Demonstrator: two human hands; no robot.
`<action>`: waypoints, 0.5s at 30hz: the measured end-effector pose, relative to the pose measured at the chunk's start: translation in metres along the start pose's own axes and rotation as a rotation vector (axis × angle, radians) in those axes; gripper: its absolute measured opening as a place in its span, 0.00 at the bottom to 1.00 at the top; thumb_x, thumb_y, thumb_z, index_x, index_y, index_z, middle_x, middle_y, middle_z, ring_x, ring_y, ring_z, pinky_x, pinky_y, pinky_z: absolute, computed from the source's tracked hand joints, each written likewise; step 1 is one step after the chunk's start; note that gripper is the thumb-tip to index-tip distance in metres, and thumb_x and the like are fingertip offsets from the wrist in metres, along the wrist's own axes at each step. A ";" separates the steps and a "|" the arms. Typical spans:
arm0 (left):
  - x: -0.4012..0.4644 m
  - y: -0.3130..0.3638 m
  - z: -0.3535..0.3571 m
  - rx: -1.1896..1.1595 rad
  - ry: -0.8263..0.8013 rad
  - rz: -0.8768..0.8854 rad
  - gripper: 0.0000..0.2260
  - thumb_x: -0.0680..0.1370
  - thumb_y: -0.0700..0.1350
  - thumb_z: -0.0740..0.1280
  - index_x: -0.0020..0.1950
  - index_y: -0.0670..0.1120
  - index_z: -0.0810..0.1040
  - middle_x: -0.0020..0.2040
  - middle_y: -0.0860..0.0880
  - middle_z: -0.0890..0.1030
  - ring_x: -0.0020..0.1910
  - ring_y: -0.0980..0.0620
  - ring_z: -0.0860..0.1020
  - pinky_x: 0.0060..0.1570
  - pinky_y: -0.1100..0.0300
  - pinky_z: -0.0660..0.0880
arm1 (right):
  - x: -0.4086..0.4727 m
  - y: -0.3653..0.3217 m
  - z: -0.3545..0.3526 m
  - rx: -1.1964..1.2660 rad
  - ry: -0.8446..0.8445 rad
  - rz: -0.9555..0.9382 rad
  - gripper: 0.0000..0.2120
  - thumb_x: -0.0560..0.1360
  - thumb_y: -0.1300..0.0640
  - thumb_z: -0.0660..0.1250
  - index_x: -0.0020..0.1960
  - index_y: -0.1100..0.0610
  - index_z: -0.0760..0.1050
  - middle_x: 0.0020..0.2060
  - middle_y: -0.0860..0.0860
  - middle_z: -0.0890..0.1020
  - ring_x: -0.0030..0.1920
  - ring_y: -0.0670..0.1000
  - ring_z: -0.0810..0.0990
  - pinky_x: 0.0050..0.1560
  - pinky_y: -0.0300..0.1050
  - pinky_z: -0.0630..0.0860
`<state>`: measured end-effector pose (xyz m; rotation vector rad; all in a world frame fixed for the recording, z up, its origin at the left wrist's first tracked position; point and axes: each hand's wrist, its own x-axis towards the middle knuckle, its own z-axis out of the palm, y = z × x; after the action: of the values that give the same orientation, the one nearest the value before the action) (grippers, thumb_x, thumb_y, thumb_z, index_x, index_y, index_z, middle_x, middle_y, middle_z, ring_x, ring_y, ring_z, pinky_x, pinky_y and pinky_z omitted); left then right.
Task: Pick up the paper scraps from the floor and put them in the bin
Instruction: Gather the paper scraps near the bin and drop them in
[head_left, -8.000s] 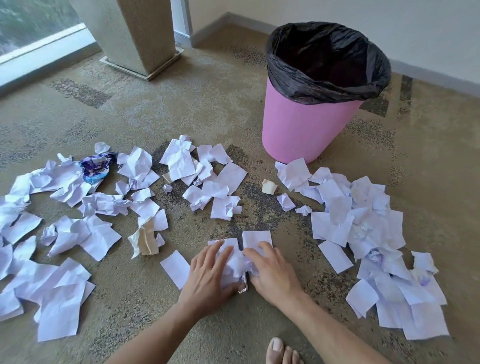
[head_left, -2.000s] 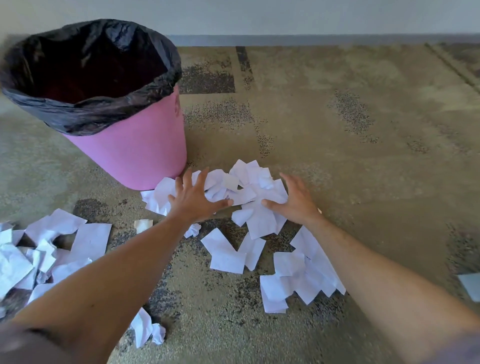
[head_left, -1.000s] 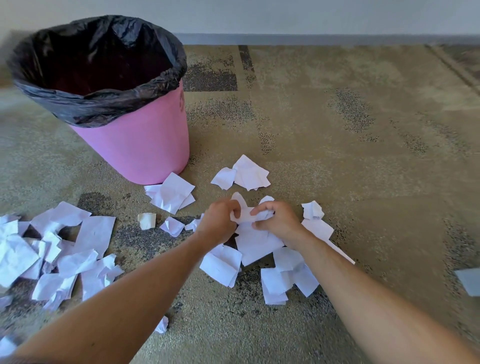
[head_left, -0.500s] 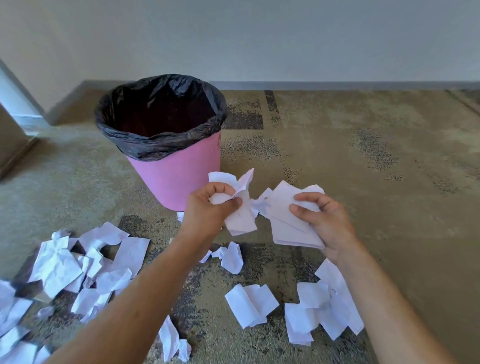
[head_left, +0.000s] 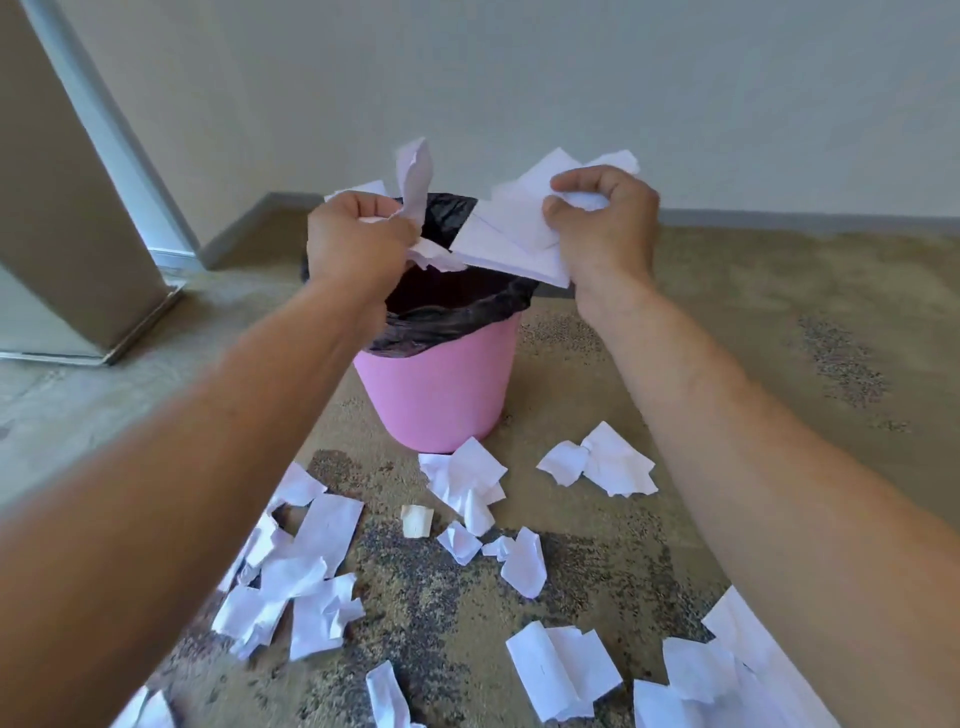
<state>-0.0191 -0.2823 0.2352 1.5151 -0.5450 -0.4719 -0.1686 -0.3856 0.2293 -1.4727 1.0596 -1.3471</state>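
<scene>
A pink bin (head_left: 439, 395) with a black liner (head_left: 457, 312) stands on the carpet in front of me. Both my hands hover just over its opening. My left hand (head_left: 353, 244) is closed around crumpled white paper scraps (head_left: 415, 182) that stick up out of the fist. My right hand (head_left: 605, 228) grips a flatter bunch of white paper scraps (head_left: 514, 234) over the bin's right rim. Several loose paper scraps (head_left: 467, 478) lie on the floor below and around the bin.
A tan pillar base (head_left: 78, 208) stands at the left by a window frame. A grey skirting board (head_left: 779, 218) runs along the wall behind the bin. A small beige scrap (head_left: 417, 521) lies among the white ones. Patterned carpet (head_left: 779, 338) stretches to the right.
Both hands gathered scraps from the floor to the right of the bin, lifted them, and have now carried them up over the bin's opening.
</scene>
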 end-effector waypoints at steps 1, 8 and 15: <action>0.009 -0.002 0.000 0.022 0.011 -0.016 0.09 0.68 0.38 0.72 0.44 0.48 0.75 0.41 0.47 0.80 0.40 0.43 0.83 0.47 0.44 0.82 | 0.004 0.002 0.012 -0.067 -0.047 -0.016 0.09 0.73 0.63 0.69 0.46 0.50 0.81 0.49 0.45 0.81 0.48 0.44 0.79 0.48 0.38 0.78; 0.014 -0.014 0.004 0.136 -0.025 0.046 0.21 0.70 0.43 0.75 0.61 0.49 0.75 0.48 0.54 0.78 0.48 0.52 0.81 0.44 0.56 0.79 | -0.008 0.013 0.034 -0.175 -0.614 -0.127 0.21 0.78 0.68 0.59 0.66 0.51 0.76 0.66 0.49 0.75 0.66 0.45 0.71 0.68 0.41 0.68; -0.041 -0.035 0.013 0.255 0.102 0.593 0.06 0.75 0.48 0.69 0.51 0.49 0.77 0.54 0.54 0.74 0.55 0.59 0.75 0.53 0.64 0.75 | -0.014 0.037 -0.006 -0.114 -0.360 -0.147 0.21 0.77 0.71 0.58 0.60 0.52 0.79 0.60 0.44 0.79 0.64 0.44 0.76 0.65 0.45 0.75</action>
<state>-0.0580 -0.2687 0.1982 1.5166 -0.9581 0.1387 -0.1772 -0.3825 0.1903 -1.8260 0.8177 -1.0771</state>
